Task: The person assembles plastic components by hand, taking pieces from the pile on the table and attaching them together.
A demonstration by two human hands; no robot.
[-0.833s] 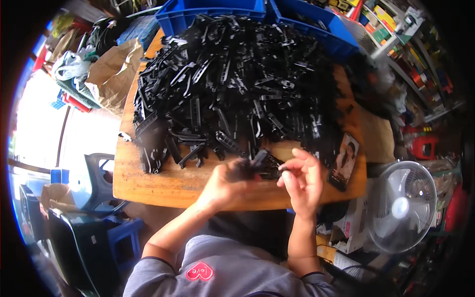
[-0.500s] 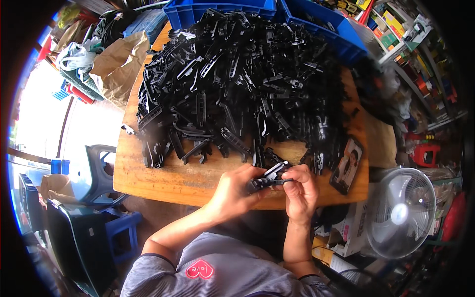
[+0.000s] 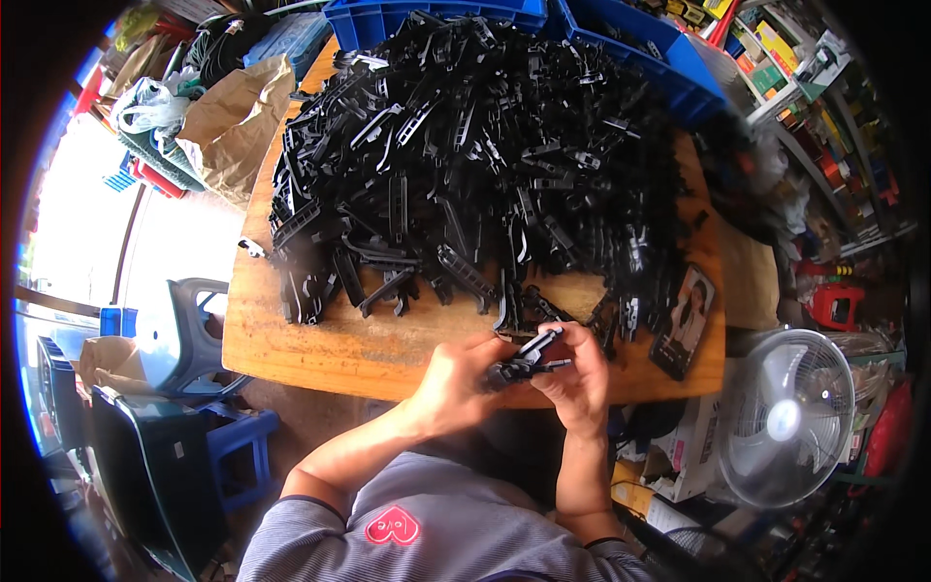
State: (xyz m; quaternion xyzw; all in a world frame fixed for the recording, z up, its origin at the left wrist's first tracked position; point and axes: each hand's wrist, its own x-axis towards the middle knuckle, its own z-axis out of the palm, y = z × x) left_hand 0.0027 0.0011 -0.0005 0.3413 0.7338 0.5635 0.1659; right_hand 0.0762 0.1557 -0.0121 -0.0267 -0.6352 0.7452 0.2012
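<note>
At the near edge of the table, my two hands meet around black plastic parts [image 3: 529,363], which look like narrow clip-like pieces. My left hand [image 3: 452,386] wraps its fingers round the left end of them. From the other side, my right hand [image 3: 580,388] pinches the right end between thumb and fingers. One slim bar slants up toward the right fingers, and another piece lies lower, forming a V. Whether they are joined is hidden by my fingers. Just beyond my hands rises a big heap of similar black plastic parts [image 3: 465,184].
The heap covers most of the wooden table [image 3: 310,351]. A phone [image 3: 684,322] lies at its right edge. Behind stand a blue bin [image 3: 354,27] and another blue bin [image 3: 684,89]. A fan [image 3: 787,419] is at the right, a blue stool [image 3: 240,441] at the left.
The held parts have tilted, and the V between them looks wider. My right hand has shifted slightly left and its fingers have changed their grip. The left hand has dropped a little.
</note>
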